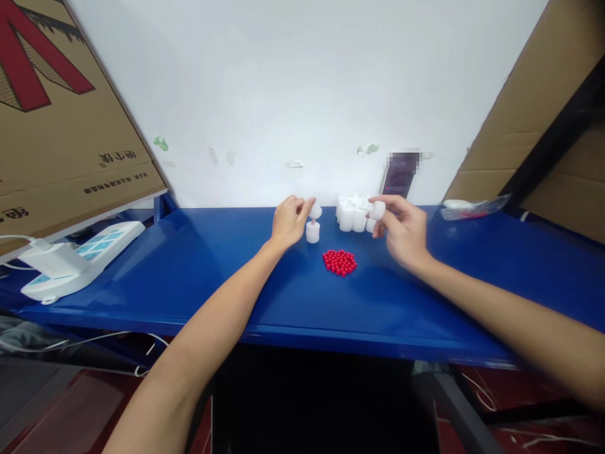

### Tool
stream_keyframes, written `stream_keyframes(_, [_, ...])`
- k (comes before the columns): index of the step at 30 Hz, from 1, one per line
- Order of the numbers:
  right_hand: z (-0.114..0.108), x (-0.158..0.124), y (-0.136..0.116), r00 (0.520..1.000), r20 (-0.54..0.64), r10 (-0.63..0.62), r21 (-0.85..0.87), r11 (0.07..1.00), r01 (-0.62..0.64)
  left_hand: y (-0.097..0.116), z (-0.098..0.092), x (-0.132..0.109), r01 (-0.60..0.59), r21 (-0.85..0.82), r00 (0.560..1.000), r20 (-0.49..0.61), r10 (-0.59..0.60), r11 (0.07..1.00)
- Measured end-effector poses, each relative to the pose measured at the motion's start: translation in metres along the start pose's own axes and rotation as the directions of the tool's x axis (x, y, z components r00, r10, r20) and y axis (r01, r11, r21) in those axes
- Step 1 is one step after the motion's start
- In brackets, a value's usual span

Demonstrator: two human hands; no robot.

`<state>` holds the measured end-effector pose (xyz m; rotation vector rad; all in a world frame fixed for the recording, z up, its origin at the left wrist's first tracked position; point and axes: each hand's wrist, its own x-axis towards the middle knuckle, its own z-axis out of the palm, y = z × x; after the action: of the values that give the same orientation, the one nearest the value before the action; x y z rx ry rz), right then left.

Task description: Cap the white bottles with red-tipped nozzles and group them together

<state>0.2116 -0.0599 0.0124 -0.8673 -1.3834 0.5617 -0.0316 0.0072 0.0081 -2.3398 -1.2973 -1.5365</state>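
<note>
1. White plastic sits at the fingertips of both hands: the left hand (289, 222) has thumb and fingers pinched on a rounded white top piece (316, 211), and the right hand (407, 232) has thumb and forefinger clamped on a short white cylinder (379, 210).
2. Just beyond the left fingertips, below the top piece, a white container (312, 233) stands upright, nearer the back edge of the blue table (222, 271) than the front. A thin pinkish part shows between them; whether they are joined is too small to tell.
3. For handling these well, a light pinch seems best, with the tilted top piece levelled squarely over the container so that it does not tip. The right hand would do well to hold its cylinder by the sides.
4. Left of the right fingers, towards the back edge, white containers (347, 219) stand in a cluster; contact with the cylinder cannot be told.
5. Between the hands, closer to the front edge, lies a pile of small red pieces (339, 263).
6. Farther out, a white power strip (111, 243) lies at the left end, and a clear bag (482, 208) near the back right corner.
</note>
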Motion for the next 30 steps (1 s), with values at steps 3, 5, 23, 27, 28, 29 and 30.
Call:
stream_keyframes(3, [0.002, -0.004, -0.004, 0.998, 0.052, -0.017, -0.039, 0.999, 0.019, -0.002, 0.002, -0.001, -0.007, 0.009, 1.0, 0.009, 0.007, 1.0])
stream_keyframes(5, [0.003, -0.005, -0.006, 0.997, 0.079, -0.011, -0.055, 0.998, 0.016, -0.002, 0.002, -0.001, -0.009, 0.005, 1.0, 0.02, 0.009, 1.0])
stream_keyframes(23, [-0.002, 0.005, 0.005, 0.988, 0.154, -0.031, -0.295, 0.952, 0.076, 0.009, -0.001, -0.006, -0.045, 0.027, 0.995, 0.088, 0.042, 0.999])
stream_keyframes(27, [-0.004, 0.007, 0.007, 0.99, 0.135, 0.045, -0.346, 0.938, 0.005, 0.012, -0.002, -0.008, -0.111, 0.008, 0.975, 0.197, 0.107, 0.994])
stream_keyframes(28, [-0.004, 0.008, 0.008, 0.989, 0.138, 0.061, -0.358, 0.934, -0.008, 0.012, -0.002, -0.009, -0.125, 0.008, 0.969, 0.216, 0.12, 0.992])
stream_keyframes(29, [-0.004, 0.008, 0.009, 0.986, 0.147, 0.074, -0.368, 0.93, -0.015, 0.012, -0.002, -0.009, -0.138, 0.011, 0.965, 0.225, 0.132, 0.99])
stream_keyframes(30, [-0.004, 0.008, 0.009, 0.984, 0.159, 0.082, -0.377, 0.926, -0.016, 0.012, -0.002, -0.01, -0.148, 0.014, 0.964, 0.225, 0.141, 0.989])
